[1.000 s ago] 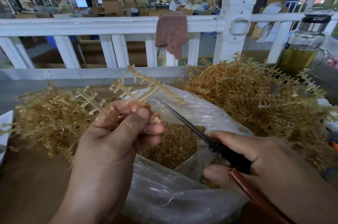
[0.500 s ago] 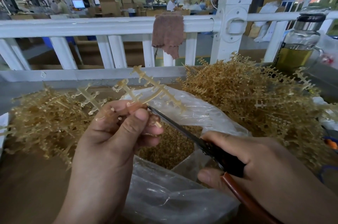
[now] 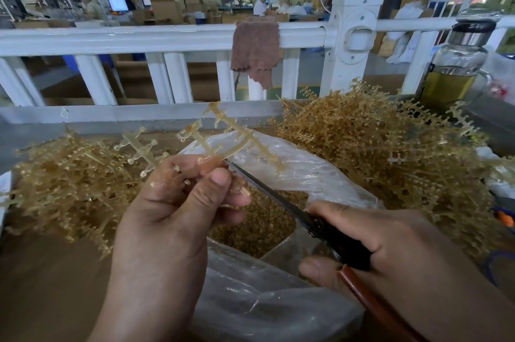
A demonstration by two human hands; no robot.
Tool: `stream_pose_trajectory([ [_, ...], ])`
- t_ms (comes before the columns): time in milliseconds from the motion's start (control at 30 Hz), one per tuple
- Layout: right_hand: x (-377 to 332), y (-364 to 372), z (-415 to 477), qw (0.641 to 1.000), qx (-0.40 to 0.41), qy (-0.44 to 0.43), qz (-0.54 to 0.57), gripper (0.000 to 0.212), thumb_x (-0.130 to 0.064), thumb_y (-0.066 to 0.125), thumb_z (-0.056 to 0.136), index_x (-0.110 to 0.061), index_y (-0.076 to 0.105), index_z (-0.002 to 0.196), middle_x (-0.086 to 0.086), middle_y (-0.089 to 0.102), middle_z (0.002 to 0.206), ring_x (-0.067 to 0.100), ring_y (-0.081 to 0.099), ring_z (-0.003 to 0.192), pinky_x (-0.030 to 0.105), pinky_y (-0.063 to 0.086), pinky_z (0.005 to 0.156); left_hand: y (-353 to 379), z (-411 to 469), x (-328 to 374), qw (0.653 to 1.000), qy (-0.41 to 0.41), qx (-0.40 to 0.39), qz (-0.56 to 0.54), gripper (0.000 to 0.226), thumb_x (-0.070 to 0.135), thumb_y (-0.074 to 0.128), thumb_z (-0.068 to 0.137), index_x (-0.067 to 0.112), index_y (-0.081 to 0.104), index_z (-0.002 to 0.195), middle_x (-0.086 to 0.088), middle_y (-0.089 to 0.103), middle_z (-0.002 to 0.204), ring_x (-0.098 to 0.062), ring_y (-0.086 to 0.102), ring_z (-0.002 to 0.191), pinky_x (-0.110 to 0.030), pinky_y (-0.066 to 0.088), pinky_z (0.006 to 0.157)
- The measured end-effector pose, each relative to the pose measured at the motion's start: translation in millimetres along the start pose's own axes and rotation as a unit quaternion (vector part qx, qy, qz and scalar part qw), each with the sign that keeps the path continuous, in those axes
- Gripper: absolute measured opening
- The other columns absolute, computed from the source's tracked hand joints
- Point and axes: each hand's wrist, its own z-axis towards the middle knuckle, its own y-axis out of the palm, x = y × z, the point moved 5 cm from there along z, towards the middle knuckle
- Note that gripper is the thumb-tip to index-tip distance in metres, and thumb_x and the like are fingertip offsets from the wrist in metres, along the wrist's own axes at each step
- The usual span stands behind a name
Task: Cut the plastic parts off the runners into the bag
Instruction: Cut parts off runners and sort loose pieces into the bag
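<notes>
Two hands over the open bag (image 3: 292,174): left hand (image 3: 167,219) pinching a runner (image 3: 237,140) between thumb and fingers, right hand (image 3: 390,247) wrapped round scissors (image 3: 267,191) whose tip sits at those fingertips, so a slip could nick skin or fling parts past the bag.

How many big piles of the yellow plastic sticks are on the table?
2. One pile of runners lies left of the bag, behind the left hand. The bigger pile is right of it. More may sit hidden out of view.
</notes>
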Motion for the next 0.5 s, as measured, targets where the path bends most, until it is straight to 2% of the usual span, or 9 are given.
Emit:
stream_pose_trajectory([
  [100,-0.7,-0.2,0.5,1.0,-0.001,-0.003,0.002,0.038,-0.088,0.042,0.065,-0.078,0.04,0.102,-0.038,0.057,0.103,-0.019,0.055,0.088,0.004,0.04,0.083,0.4,0.2,-0.5,1.0,0.004,0.002,0.005,0.008,0.024,0.069,0.079,0.029,0.074,0.082,-0.009,0.073,0.074,-0.02,0.073,0.066,-0.024,0.055,0.053],
  [167,-0.7,-1.0,0.5,1.0,-0.004,-0.004,0.004,0.048,-0.086,0.043,0.067,-0.068,0.046,0.112,-0.035,0.06,0.099,-0.017,0.057,0.084,0.007,0.043,0.08,1.1,0.3,-0.1,1.0,0.005,-0.002,0.006,0.008,0.024,0.069,0.079,0.029,0.074,0.083,-0.011,0.073,0.074,-0.021,0.073,0.066,-0.025,0.055,0.053],
  [233,-1.0,-1.4,0.8,1.0,-0.01,-0.003,0.001,0.057,-0.085,0.043,0.067,-0.062,0.041,0.12,-0.033,0.062,0.096,-0.016,0.058,0.083,0.011,0.045,0.078,0.9,0.5,-0.2,1.0,0.005,-0.005,0.003,0.008,0.024,0.068,0.08,0.029,0.073,0.082,-0.01,0.073,0.073,-0.021,0.073,0.066,-0.025,0.055,0.052],
  [400,-3.0,-2.5,-0.1,1.0,-0.003,0.001,0.005,0.058,-0.083,0.043,0.067,-0.063,0.041,0.12,-0.031,0.064,0.089,-0.015,0.06,0.077,0.013,0.048,0.069,3.7,0.9,0.0,1.0,-0.006,-0.007,-0.014,0.013,0.02,0.08,0.075,0.031,0.074,0.077,-0.006,0.071,0.069,-0.018,0.073,0.064,-0.024,0.055,0.051],
  [500,-4.0,-0.7,-0.2,1.0,0.001,0.005,0.009,0.058,-0.082,0.042,0.066,-0.063,0.037,0.12,-0.032,0.064,0.088,-0.015,0.06,0.078,0.01,0.046,0.071,5.2,1.1,-2.1,0.999,-0.027,-0.01,-0.042,0.013,0.02,0.075,0.078,0.031,0.074,0.071,-0.003,0.07,0.066,-0.016,0.072,0.061,-0.022,0.054,0.051],
])
